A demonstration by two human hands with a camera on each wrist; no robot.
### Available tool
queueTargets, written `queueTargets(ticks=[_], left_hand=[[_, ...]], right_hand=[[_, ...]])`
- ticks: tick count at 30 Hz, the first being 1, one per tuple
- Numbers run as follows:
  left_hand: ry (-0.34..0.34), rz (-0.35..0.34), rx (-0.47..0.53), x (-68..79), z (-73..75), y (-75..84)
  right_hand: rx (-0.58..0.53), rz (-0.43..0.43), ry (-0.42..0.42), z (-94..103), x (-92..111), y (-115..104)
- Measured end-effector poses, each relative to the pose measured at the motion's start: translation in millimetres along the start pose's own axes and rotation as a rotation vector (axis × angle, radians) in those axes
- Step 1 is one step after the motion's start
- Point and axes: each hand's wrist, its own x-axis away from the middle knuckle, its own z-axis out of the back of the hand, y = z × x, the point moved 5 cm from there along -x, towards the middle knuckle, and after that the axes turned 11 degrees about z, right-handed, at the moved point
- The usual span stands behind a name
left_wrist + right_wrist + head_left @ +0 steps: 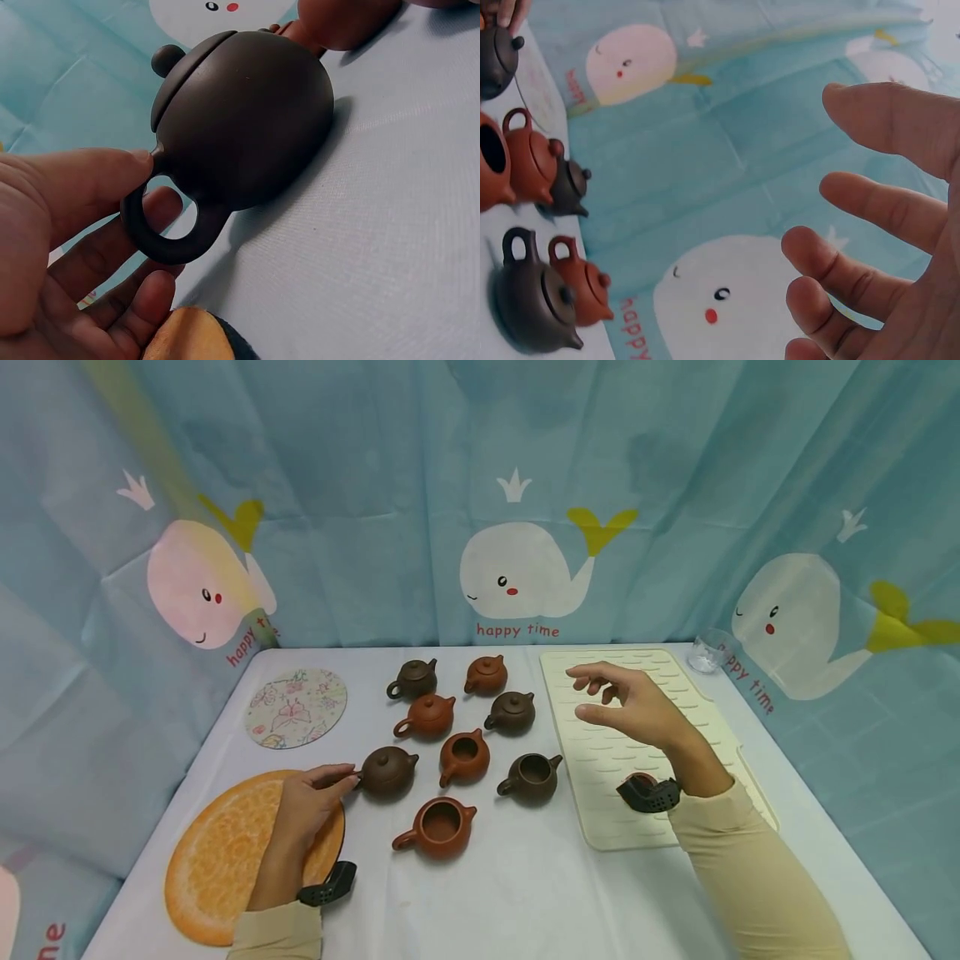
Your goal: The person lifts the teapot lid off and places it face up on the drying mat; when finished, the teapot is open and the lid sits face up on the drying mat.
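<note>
My left hand (309,799) pinches the ring handle of a dark brown lidded teapot (387,774) between thumb and fingers. In the left wrist view the thumb presses the top of that handle (166,251), with fingertips behind it. My right hand (626,703) hovers over the cream ribbed mat, fingers spread and holding nothing. Right of the held pot are a lidless red-brown teapot (454,770) and a lidless dark one (525,789). Another lidless red-brown teapot (429,839) stands nearer the front. Behind are lidded pots, two red-brown (435,717) and two dark (514,713).
The cream mat (600,810) covers the right side of the table. A clear glass (707,653) stands at the back right corner. An orange-slice round mat (197,877) lies under the left forearm, with a patterned round mat (258,727) behind it. Whale-print curtains (360,568) hang around the table.
</note>
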Motion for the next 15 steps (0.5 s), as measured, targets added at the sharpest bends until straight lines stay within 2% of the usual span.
queueTargets(ticks=[5, 15], left_hand=[[0.006, 0.014, -0.017, 0.3, 0.1, -1.2], [0.005, 0.014, -0.021, 1.1, -1.4, 0.2]], right_hand=[[-0.029, 0.012, -0.023, -11.3, -10, 8], [-0.091, 0.046, -0.072, -35.9, -29, 10]])
